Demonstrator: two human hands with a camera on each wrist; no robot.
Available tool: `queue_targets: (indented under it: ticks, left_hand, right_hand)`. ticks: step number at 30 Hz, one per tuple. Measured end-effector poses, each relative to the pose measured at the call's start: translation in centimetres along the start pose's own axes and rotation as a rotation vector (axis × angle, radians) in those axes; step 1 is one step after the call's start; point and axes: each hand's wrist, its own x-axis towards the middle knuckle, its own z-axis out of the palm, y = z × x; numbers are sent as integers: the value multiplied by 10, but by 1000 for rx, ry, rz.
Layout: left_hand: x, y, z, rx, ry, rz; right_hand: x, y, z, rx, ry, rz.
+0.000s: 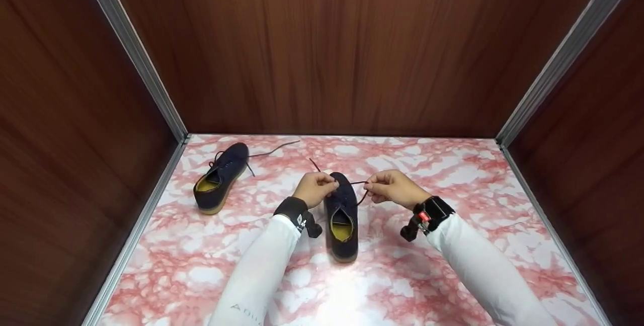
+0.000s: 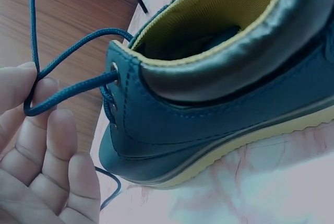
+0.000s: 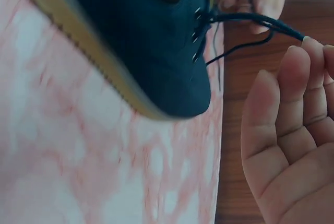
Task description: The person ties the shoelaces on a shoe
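Observation:
A dark navy lace-up shoe (image 1: 344, 196) with a yellow lining and tan sole rests on the tabletop, toe pointing away from me. My left hand (image 1: 314, 188) is at the shoe's left side, pinching a bent part of the dark shoelace (image 2: 73, 92) between thumb and index finger. Off to the shoe's right, my right hand (image 1: 395, 187) pinches lace too, drawn out sideways from the eyelets. In the right wrist view, strands of lace (image 3: 282, 27) run from the eyelets to the fingertips. One loose lace end sticks out beyond my left hand.
A matching navy shoe (image 1: 229, 167) stands at the back left, its lace trailing to the right. Pink-and-white marbled tabletop (image 1: 417, 265) lies under everything. Brown wood-grain panels (image 1: 322, 49) with grey metal edging enclose the back and both sides.

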Motion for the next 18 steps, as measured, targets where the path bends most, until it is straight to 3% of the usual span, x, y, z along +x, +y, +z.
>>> queue_targets:
  ticks: [6, 10, 14, 18]
  left_hand:
    - [-2, 1, 0, 20, 21, 40]
    - [-2, 1, -1, 56, 25, 55]
    - [-1, 0, 0, 72, 20, 37]
    - [-1, -1, 1, 81, 28, 28]
  right_hand:
    - [-2, -7, 3, 198, -72, 8]
    - [-1, -8, 6, 259, -74, -15]
    - [1, -5, 10, 229, -34, -28]
    - [2, -2, 15, 118, 25, -63]
